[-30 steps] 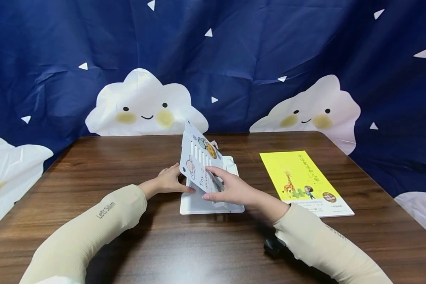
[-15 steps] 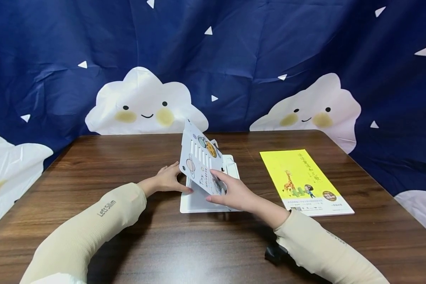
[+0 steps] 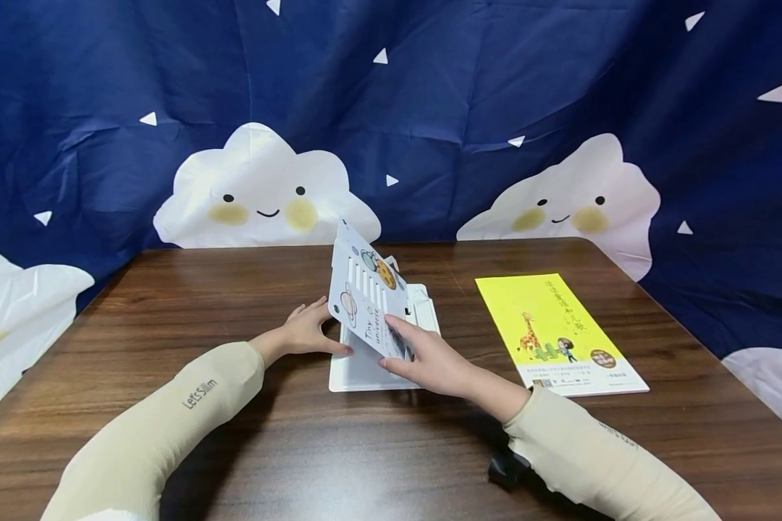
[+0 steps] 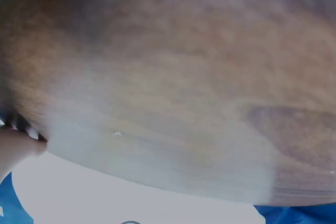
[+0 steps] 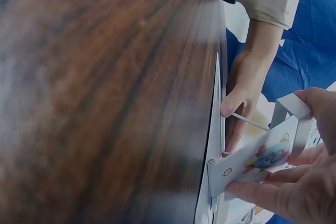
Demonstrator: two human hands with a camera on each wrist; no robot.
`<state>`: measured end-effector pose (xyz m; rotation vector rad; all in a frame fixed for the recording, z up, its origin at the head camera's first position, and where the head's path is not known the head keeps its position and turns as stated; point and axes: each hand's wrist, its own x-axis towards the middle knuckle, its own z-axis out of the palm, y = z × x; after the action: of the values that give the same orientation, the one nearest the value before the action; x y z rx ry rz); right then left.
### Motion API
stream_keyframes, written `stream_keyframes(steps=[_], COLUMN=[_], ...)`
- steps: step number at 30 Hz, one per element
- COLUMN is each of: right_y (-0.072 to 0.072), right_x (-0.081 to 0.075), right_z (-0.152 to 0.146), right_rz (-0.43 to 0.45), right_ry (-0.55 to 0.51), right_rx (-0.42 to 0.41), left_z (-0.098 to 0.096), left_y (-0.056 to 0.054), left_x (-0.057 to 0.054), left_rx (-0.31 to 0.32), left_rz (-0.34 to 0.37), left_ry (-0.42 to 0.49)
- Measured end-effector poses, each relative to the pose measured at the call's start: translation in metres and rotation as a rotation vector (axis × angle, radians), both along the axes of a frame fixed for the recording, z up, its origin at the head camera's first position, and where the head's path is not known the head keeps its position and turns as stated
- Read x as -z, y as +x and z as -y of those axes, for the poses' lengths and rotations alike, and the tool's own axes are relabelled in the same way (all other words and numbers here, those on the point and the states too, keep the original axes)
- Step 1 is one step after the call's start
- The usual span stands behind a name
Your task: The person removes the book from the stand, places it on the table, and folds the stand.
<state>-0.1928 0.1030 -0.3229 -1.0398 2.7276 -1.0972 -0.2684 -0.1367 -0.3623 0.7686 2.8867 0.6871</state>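
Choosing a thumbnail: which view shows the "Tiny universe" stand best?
The head view: the "Tiny universe" stand shows its lettering and base. The right wrist view has it partly behind the fingers; the left wrist view, nothing recognizable.

"Tiny universe" stands at six o'clock on my stand's panel. From there, my left sleeve at eight o'clock reads "Let's Slim"; on my right sleeve at four, I make out only "Let's". The book at three has a Chinese title ending "和儿歌".

Stand left of book
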Motion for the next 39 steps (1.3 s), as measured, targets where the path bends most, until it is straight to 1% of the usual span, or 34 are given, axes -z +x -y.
stream_keyframes(steps=[4,8,12,16,20,28,35,39], right_y=[0.001,0.002,0.003,0.004,0.004,0.003,0.002,0.001], right_x=[0.0,0.0,-0.001,-0.001,0.001,0.006,0.011,0.013], right_z=[0.0,0.0,-0.002,-0.007,-0.01,-0.017,-0.024,-0.027], right_rz=[-0.02,-0.013,0.006,0.04,0.061,0.039,0.1,0.118], right_ry=[0.003,0.004,-0.014,-0.052,-0.089,-0.173,-0.282,-0.321], right_rx=[-0.01,-0.026,-0.039,-0.032,-0.02,-0.019,-0.043,-0.046], left_z=[0.0,0.001,0.001,0.001,0.001,0.002,0.001,0.001], left_y=[0.0,-0.001,-0.001,0.0,0.0,0.0,0.0,0.0], left_x=[0.0,0.001,0.0,-0.001,-0.002,-0.002,-0.003,-0.004], left_rx=[0.0,-0.002,-0.005,-0.007,-0.006,0.005,0.0,-0.005], left_rz=[-0.001,0.002,0.024,0.048,0.054,0.063,0.094,0.101], left_ry=[0.002,-0.001,0.001,-0.001,-0.01,-0.016,-0.014,-0.019])
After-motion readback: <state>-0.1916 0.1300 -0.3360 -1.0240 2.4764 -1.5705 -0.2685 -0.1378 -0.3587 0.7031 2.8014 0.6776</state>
